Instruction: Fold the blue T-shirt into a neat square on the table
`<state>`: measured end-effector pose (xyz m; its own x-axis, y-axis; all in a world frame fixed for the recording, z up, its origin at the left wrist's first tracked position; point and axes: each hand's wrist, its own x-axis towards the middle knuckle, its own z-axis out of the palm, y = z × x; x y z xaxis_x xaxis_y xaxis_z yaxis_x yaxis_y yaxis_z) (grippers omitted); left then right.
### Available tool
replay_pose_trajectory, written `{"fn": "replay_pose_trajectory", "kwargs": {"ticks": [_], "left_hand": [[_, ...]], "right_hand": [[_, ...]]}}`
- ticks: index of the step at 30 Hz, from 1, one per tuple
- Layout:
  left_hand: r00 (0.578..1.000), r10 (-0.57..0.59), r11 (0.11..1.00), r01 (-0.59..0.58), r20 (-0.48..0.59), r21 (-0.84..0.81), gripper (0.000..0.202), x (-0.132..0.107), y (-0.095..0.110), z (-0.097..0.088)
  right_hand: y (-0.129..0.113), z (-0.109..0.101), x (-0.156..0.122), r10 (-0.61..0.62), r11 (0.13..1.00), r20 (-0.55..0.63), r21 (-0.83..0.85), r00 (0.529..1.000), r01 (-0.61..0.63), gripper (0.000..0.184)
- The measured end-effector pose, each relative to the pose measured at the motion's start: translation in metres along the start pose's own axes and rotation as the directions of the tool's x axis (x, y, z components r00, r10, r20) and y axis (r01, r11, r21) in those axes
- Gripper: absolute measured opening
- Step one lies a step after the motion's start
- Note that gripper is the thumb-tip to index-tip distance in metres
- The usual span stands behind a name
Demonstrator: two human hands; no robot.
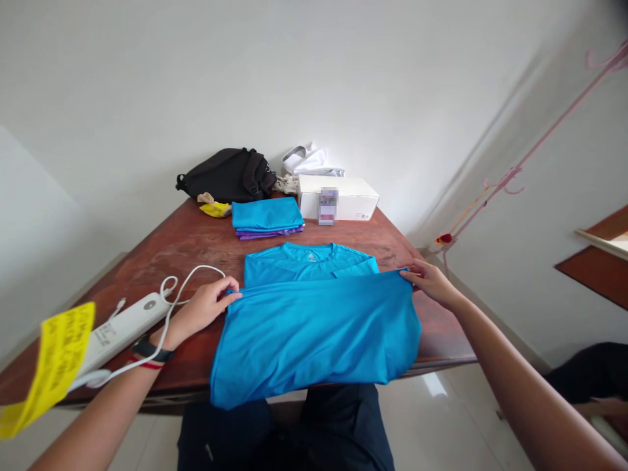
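Observation:
A blue T-shirt (314, 327) lies on the wooden table, its neckline toward the wall and its lower part folded up over the front. Cloth hangs past the table's near edge above my knees. My left hand (209, 301) pinches the left end of the fold between thumb and fingers. At the opposite end, my right hand (432, 281) grips the shirt's other corner, slightly higher. The fold line is stretched between both hands. Behind the shirt sits a stack of folded clothes (267, 214), blue on top and purple beneath.
A white power strip (127, 324) with a cable and a yellow tag (59, 360) lies left, close to my forearm. At the back are a black backpack (226, 173), a white box (343, 196), a yellow item (214, 209) and white cloth. A pink rack (540, 144) stands right.

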<state>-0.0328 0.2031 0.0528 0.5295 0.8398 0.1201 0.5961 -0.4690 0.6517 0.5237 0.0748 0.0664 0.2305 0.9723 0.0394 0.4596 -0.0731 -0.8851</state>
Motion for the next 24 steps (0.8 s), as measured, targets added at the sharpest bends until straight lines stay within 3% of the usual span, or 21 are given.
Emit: {"fn": "replay_pose_trajectory", "kwargs": {"ticks": [7,11,13,19,24], "left_hand": [[0.981,-0.023,0.99,0.049,0.19,-0.133,0.036,-0.003,-0.01,-0.012],[0.973,-0.068,0.988,0.096,0.221,-0.122,0.036,-0.005,-0.004,-0.02],[0.979,-0.092,0.982,0.119,0.18,-0.144,0.039,-0.006,0.002,-0.024],[0.984,-0.151,0.949,0.12,-0.089,-0.29,0.045,-0.009,0.016,-0.028],[0.987,-0.154,0.914,0.125,-0.045,-0.387,0.048,-0.007,0.014,-0.025]], "right_hand": [[-0.007,-0.015,-0.007,0.009,0.998,0.166,-0.063,0.986,0.001,0.048],[-0.016,-0.02,-0.013,-0.012,0.995,0.209,-0.092,0.978,0.032,0.048],[-0.02,-0.023,-0.014,-0.024,0.991,0.207,-0.126,0.978,0.051,0.049],[-0.026,-0.034,-0.018,-0.049,0.99,0.193,-0.124,0.98,0.074,0.05],[-0.031,-0.04,-0.018,-0.068,0.994,0.203,-0.073,0.977,0.084,0.048]]}}
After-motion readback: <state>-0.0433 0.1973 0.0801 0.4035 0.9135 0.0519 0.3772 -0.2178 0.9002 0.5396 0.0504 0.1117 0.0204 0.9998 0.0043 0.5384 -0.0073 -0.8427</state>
